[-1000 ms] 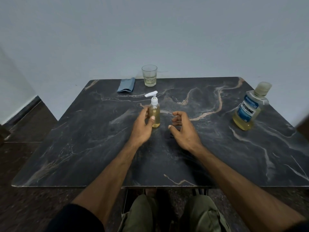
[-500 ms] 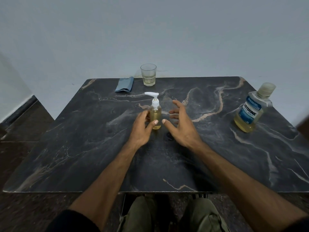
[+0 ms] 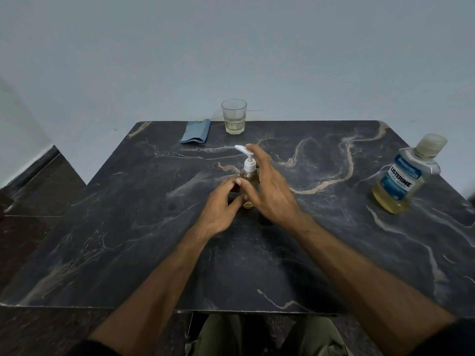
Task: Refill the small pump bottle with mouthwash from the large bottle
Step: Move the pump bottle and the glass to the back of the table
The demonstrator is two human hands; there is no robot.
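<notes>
Glass-clear and light, I judged, the pump bottle [image 3: 248, 179] stood between both hands; left hand [image 3: 221, 207] pinched its base; right hand [image 3: 270, 190] reached wide, fingers at the collar, where I'd grip.

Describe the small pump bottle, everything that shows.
The pump bottle is small, clear and round, with yellowish liquid inside, a white collar and a white pump head whose spout points left. It stands upright near the middle of the dark marble table, pump still on. The left hand holds its lower body from the left; the right hand covers its right side, fingers reaching up by the pump head. Its fill level is hidden by the hands.
</notes>
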